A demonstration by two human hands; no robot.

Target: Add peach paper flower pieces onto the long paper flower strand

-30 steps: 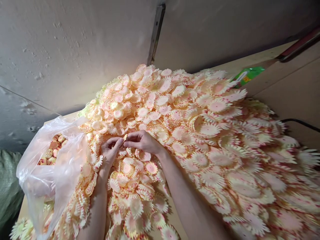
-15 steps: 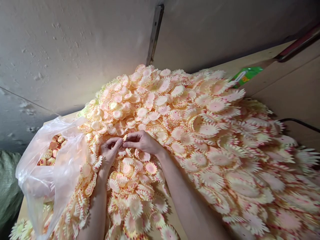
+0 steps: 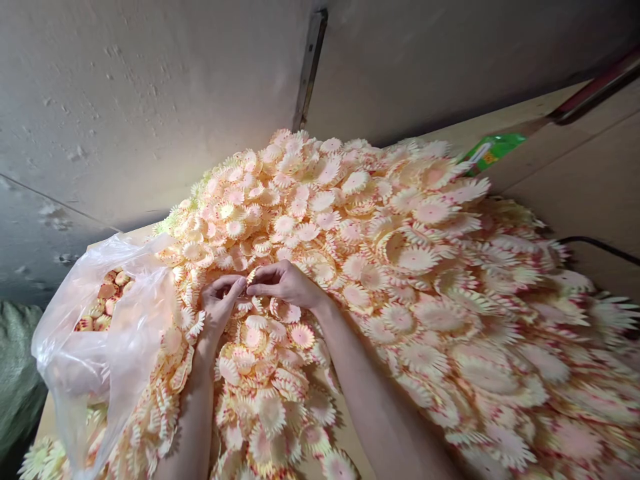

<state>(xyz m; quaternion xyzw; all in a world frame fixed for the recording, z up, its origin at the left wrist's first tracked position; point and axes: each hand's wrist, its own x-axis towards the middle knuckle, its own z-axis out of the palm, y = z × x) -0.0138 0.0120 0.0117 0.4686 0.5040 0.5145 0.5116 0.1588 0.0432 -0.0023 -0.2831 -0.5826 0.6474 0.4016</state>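
Both hands meet at the near slope of a heap, each grip pinched together on one small flower (image 3: 249,278) held between them. At far left a green sack (image 3: 17,360) sits below the table edge. Next comes a clear bag (image 3: 95,347), open at the top, with more pieces showing inside near its rim. Just right of the bag, the left hand (image 3: 223,303) rises from below, thumb and fingers closed on the flower's left side. Touching it, the right hand (image 3: 285,283) comes in from the lower right, fingertips clamped on the same flower from the other side. That flower is raised just above the heap (image 3: 400,267) of cream and pink flowers, which spreads over the table (image 3: 575,167) and fills most of the view to the right. Behind the heap a metal strip (image 3: 310,67) runs up the wall. Farther right a green packet (image 3: 493,150) lies on the table, near a dark cable (image 3: 600,245).
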